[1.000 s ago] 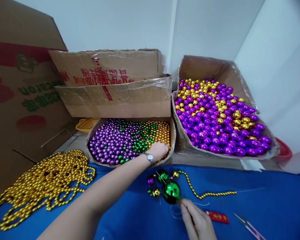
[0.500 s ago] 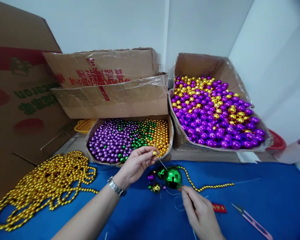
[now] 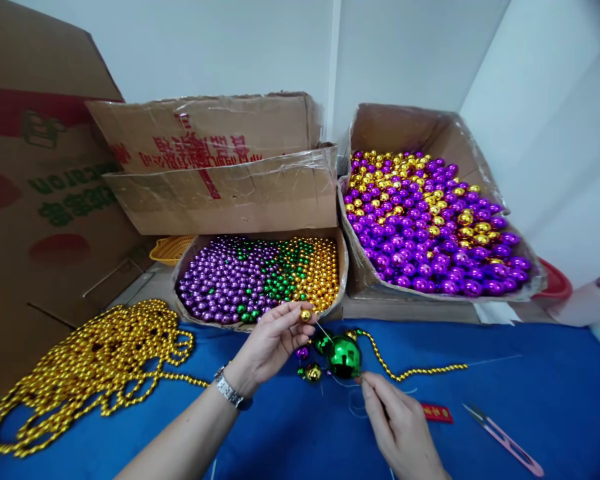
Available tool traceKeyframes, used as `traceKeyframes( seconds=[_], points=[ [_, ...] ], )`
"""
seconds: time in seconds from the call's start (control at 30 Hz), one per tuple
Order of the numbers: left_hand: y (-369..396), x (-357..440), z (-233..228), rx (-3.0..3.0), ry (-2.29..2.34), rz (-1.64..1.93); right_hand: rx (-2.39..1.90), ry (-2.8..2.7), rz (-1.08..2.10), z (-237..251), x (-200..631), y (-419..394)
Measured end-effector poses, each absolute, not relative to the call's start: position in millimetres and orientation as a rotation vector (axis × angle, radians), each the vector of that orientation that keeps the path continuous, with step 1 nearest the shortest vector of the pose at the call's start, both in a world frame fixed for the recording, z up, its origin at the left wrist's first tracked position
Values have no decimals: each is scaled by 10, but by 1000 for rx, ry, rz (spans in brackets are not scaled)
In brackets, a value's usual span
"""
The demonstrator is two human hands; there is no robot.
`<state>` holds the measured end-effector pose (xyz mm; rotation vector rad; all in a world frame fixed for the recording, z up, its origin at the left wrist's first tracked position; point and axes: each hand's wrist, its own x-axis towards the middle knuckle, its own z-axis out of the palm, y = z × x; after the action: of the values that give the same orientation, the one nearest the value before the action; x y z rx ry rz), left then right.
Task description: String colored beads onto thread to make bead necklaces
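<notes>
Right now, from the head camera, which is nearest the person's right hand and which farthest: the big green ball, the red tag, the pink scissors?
From the right hand:
1. Big green ball, at its fingertips.
2. Red tag, just right.
3. Pink scissors, far right.

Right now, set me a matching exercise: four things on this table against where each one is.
Things:
1. gold bead
2. big green ball
3. gold chain pile
4. scissors

Places:
A. far right on the blue cloth
B. pinched in the left hand
C. far left on the cloth
D. by the right hand fingertips, mid-table

Pairs: 1-B, 2-D, 3-C, 4-A
</notes>
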<state>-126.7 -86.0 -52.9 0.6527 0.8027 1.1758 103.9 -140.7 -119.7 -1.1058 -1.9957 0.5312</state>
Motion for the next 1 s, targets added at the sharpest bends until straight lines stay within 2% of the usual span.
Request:
traceKeyframes(
  seconds=[0.8,1.0],
  points=[
    [-969,-1122,-542,620,940,1314,-1076,-2008,459,-1250,1009,-1431],
    [-1164,-999,-730,892,1103,1210,-1165,-2021,419,-1555,970,-1490]
  ],
)
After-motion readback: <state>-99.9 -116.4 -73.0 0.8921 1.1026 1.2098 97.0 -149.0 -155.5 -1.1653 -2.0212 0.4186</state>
